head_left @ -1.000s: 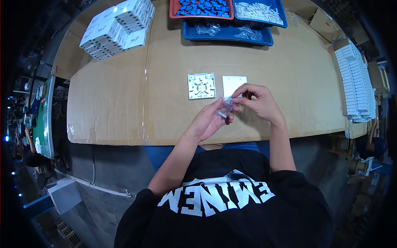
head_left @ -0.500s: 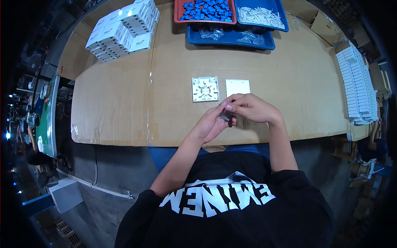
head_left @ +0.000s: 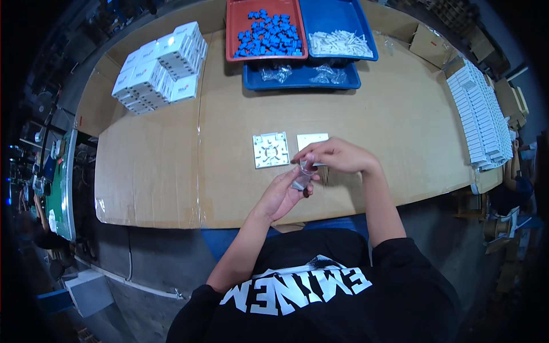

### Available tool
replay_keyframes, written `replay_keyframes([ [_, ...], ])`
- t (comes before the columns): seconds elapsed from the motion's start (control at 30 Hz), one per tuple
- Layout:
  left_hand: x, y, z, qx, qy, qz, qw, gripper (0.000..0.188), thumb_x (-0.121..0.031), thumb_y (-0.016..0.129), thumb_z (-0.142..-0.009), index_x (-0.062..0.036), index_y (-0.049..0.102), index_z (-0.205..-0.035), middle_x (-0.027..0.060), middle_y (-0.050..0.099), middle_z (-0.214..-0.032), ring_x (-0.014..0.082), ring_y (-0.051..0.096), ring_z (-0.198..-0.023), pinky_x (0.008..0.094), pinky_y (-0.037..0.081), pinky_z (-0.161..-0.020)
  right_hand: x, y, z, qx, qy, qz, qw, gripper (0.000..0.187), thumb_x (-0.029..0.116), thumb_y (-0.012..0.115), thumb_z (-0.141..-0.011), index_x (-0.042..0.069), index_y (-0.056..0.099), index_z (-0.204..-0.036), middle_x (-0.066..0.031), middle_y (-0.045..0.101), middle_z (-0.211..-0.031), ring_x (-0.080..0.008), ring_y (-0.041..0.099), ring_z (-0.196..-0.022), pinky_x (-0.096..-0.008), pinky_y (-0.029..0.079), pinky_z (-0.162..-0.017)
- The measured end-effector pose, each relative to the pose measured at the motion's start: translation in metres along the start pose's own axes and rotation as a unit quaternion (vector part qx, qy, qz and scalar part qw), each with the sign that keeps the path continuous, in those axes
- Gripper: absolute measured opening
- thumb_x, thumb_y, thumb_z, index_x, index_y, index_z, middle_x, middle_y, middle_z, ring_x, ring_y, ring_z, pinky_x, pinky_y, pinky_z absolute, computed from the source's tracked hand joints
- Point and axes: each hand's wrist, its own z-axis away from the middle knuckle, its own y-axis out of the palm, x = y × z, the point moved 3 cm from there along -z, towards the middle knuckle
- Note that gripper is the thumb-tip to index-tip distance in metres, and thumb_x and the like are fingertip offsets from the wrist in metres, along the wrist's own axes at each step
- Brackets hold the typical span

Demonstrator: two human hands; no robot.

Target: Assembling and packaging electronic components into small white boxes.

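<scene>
- Left hand [head_left: 280, 198] and right hand [head_left: 339, 155] pinched a clear plastic bag [head_left: 301, 180] over the counter [head_left: 154, 171].
- Beyond lay a white casing [head_left: 271, 151], a white panel [head_left: 311, 139] just to its right.

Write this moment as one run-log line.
left hand: holding small clear plastic bag | right hand: fingers at bag's upper end | beyond: square white plastic base, flat white panel

White boxes [head_left: 151, 77] stand piled at far left, near a green-topped table [head_left: 59, 194], with a white stack [head_left: 479, 114] at far right.
</scene>
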Motion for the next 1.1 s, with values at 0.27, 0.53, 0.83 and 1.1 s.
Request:
replay_keyframes([
  [0.27, -0.002, 0.004, -0.001, -0.007, -0.004, -0.012, 1.0, 0.054, -0.039, 0.043, -0.113, 0.0041, 0.053, -0.143, 0.0115, 0.066, -0.117, 0.0185, 0.062, -0.092, 0.0331, 0.05, -0.086, -0.035, -0.183, -0.051, -0.367, -0.014, 0.127, 0.921, 0.019, 0.015, 0.063, -0.102, 0.0, 0.075, -0.107, -0.005, 0.076, -0.097, -0.0135, 0.068, -0.089, -0.0317, 0.054, -0.081],
  [0.53, -0.002, 0.005, 0.001, -0.012, 0.003, -0.021, 1.0, 0.053, -0.039, 0.043, -0.113, 0.0038, 0.054, -0.142, 0.0116, 0.067, -0.116, 0.0191, 0.062, -0.092, 0.0333, 0.05, -0.086, -0.019, -0.291, -0.085, -0.553, 0.034, 0.421, 0.718, 0.022, 0.018, 0.065, -0.093, 0.015, 0.075, -0.112, -0.0129, 0.075, -0.106, -0.0349, 0.071, -0.102, -0.0476, 0.056, -0.088],
  [0.83, -0.004, 0.01, 0.0, -0.01, -0.003, -0.001, 1.0, 0.05, -0.037, 0.046, -0.112, 0.0035, 0.055, -0.141, 0.0125, 0.065, -0.119, 0.0186, 0.061, -0.092, 0.0327, 0.049, -0.085, -0.031, -0.325, -0.093, -0.508, 0.082, 0.46, 0.724, 0.017, 0.016, 0.07, -0.093, 0.009, 0.078, -0.107, -0.0121, 0.077, -0.104, -0.0311, 0.072, -0.097, -0.0414, 0.055, -0.083],
  [1.1, 0.0, 0.0, 0.0, 0.005, -0.01, 0.042, 0.999, 0.058, -0.043, 0.036, -0.113, 0.0044, 0.051, -0.144, 0.014, 0.067, -0.118, 0.0216, 0.063, -0.093, 0.0363, 0.052, -0.087, 0.034, -0.248, -0.051, -0.48, -0.142, -0.218, 0.838, 0.024, 0.017, 0.073, -0.099, 0.003, 0.072, -0.119, -0.0036, 0.077, -0.106, -0.0052, 0.057, -0.077, -0.0214, 0.043, -0.064],
])
